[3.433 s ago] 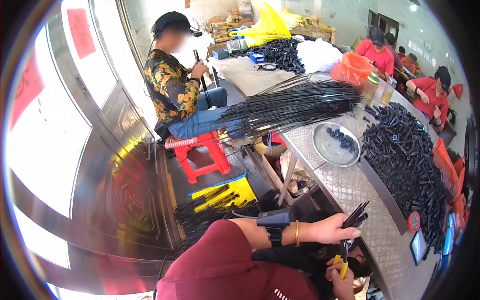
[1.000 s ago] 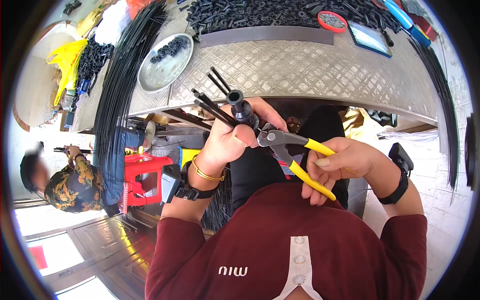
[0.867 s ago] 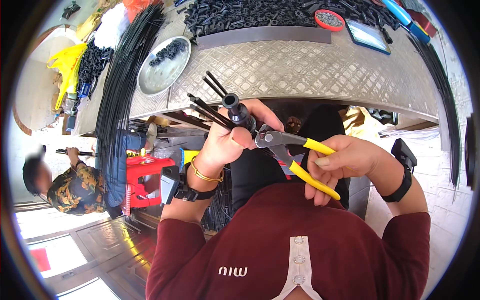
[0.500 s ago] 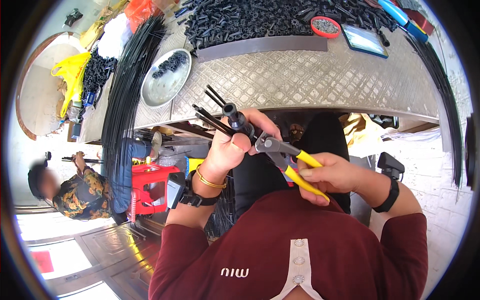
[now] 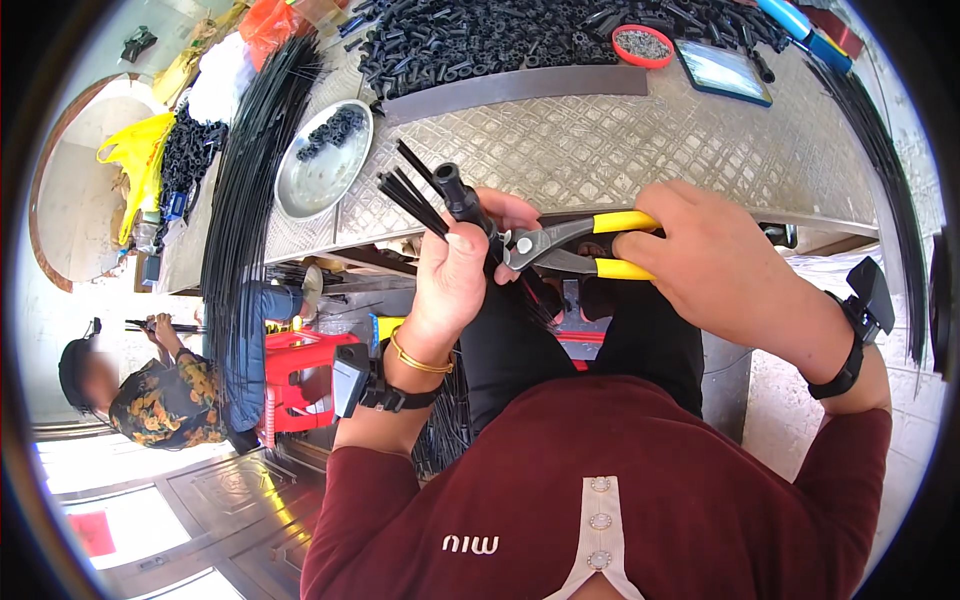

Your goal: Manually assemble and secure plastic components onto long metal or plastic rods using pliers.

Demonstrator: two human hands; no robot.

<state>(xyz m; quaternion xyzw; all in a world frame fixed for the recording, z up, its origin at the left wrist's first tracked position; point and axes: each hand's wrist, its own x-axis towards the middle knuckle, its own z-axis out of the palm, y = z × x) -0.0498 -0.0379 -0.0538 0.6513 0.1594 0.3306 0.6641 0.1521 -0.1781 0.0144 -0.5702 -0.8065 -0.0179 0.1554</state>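
Observation:
My left hand (image 5: 455,270) is closed around a black tubular plastic fitting (image 5: 460,195), its hollow end pointing up and away. Several thin black rods (image 5: 408,200) stick out beside the fitting from the same grip. In my right hand (image 5: 700,260) are pliers with yellow handles (image 5: 625,222), which lie roughly level and point left. The metal head of the pliers meets the lower part of the fitting next to my left fingers. What exactly the jaws grip is too small to tell.
A textured metal table (image 5: 560,150) spans the far side, bearing a heap of black tubular parts (image 5: 500,40), a red dish of small metal pieces (image 5: 642,46) and a metal plate (image 5: 325,180). Long black rods (image 5: 255,170) hang over its left part. A person (image 5: 165,390) sits at left near a red stool (image 5: 300,370).
My right hand has moved up and turned, so the pliers now lie nearly level instead of slanting down to the right. My left hand has shifted slightly left with the fitting and rods.

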